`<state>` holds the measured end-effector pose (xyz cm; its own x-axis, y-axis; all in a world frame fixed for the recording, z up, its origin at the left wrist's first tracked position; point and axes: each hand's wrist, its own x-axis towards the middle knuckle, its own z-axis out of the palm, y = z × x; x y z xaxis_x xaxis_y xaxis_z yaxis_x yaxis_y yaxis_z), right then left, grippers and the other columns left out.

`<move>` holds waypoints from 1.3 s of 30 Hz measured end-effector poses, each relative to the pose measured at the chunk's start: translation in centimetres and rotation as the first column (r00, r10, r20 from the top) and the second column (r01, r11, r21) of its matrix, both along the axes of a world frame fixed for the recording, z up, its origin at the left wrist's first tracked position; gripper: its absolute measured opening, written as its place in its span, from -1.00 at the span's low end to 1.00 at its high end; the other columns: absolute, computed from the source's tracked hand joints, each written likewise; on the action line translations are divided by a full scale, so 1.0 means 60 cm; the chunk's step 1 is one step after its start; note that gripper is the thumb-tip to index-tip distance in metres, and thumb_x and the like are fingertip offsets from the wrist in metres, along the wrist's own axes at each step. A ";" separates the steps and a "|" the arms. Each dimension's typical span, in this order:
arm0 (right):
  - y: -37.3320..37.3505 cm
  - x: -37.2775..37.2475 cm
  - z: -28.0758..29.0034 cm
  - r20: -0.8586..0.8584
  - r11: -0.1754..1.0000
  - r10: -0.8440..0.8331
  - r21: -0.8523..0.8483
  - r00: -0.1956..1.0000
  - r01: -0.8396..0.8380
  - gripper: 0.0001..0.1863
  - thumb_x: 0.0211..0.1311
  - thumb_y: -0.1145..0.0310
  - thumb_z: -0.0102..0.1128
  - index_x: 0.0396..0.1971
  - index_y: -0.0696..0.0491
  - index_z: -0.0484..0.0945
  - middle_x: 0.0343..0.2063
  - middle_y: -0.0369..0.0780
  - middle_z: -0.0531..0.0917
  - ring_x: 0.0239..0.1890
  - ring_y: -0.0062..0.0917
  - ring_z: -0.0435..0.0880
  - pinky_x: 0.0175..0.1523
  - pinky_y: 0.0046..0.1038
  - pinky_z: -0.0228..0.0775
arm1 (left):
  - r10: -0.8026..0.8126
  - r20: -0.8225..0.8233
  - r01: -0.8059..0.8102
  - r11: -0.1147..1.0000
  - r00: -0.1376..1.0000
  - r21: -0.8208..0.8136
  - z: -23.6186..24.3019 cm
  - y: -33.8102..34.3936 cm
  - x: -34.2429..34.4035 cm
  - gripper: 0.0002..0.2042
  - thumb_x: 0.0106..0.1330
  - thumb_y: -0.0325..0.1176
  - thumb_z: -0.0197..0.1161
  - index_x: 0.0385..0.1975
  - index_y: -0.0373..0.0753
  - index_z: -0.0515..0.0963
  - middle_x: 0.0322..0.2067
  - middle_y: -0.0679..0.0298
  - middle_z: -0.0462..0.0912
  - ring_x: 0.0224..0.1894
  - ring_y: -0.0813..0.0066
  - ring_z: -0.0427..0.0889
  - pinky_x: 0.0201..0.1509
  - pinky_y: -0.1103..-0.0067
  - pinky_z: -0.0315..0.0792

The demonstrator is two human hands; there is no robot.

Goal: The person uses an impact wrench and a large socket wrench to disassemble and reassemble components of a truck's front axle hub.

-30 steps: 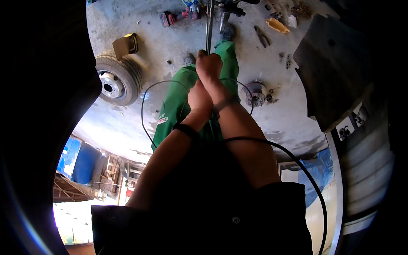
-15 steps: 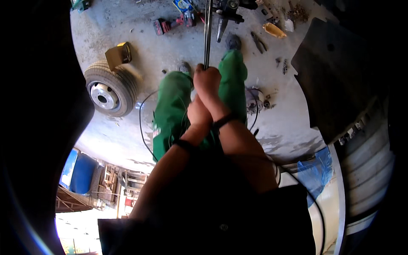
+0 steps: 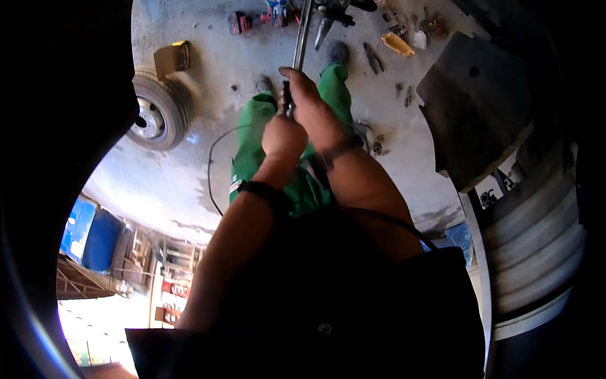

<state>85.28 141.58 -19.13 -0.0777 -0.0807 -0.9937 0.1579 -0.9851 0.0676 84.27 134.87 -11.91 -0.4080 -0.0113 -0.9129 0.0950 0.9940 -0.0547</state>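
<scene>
A long shiny metal bar (image 3: 302,41) runs down from the top edge, tilted slightly, with a dark handle part near my hands. My left hand (image 3: 285,138) is closed round its near end. Just above it, my right hand (image 3: 305,95) wraps the bar with its thumb toward the far end. Beside the bar's upper stretch is a dark metal part with a tapered spindle (image 3: 324,30). The far end of the bar lies outside the picture.
At left a wheel with tyre (image 3: 180,104) lies by an open cardboard box (image 3: 169,60). A red cordless power tool (image 3: 243,24), pliers (image 3: 374,58) and a yellow tray (image 3: 398,44) lie on the concrete floor. A dark flap (image 3: 470,107) hangs at right. A black cable (image 3: 211,161) loops past my legs.
My hands have drawn apart slightly along the bar, and its near part now shows between them. The bar leans more to the right at its top. The whole view has shifted.
</scene>
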 end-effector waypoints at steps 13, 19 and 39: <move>-0.056 0.037 -0.059 0.473 0.222 0.799 0.342 0.371 -0.913 -0.78 0.08 0.44 -0.02 -0.53 0.11 0.65 -0.56 -0.03 0.65 -0.46 -0.20 0.68 -0.39 -0.30 0.55 | -0.101 -0.045 0.102 0.994 0.994 0.027 -0.008 -0.039 0.048 -0.74 0.27 -0.26 -0.03 -0.37 -0.28 0.57 -0.32 -0.04 0.62 -0.22 -0.01 0.60 -0.16 0.25 0.48; -0.080 0.029 -0.105 0.551 0.328 0.669 0.383 0.498 -0.864 -0.79 0.06 0.40 0.02 -0.58 0.11 0.64 -0.60 -0.03 0.64 -0.49 -0.20 0.68 -0.39 -0.22 0.52 | -0.154 0.017 0.153 0.987 0.988 0.054 -0.055 -0.044 0.031 -0.73 0.19 -0.18 0.11 -0.34 -0.24 0.59 -0.34 -0.02 0.63 -0.26 0.04 0.63 -0.21 0.26 0.50; -0.067 0.041 -0.064 0.611 0.015 0.738 0.409 0.287 -0.912 -0.81 0.00 0.43 0.03 -0.65 0.11 0.62 -0.64 -0.04 0.62 -0.50 -0.22 0.67 -0.42 -0.29 0.53 | -0.112 -0.028 0.113 0.992 0.993 0.052 -0.043 -0.061 0.046 -0.74 0.25 -0.25 0.00 -0.42 -0.27 0.59 -0.38 -0.02 0.63 -0.27 -0.01 0.62 -0.22 0.24 0.50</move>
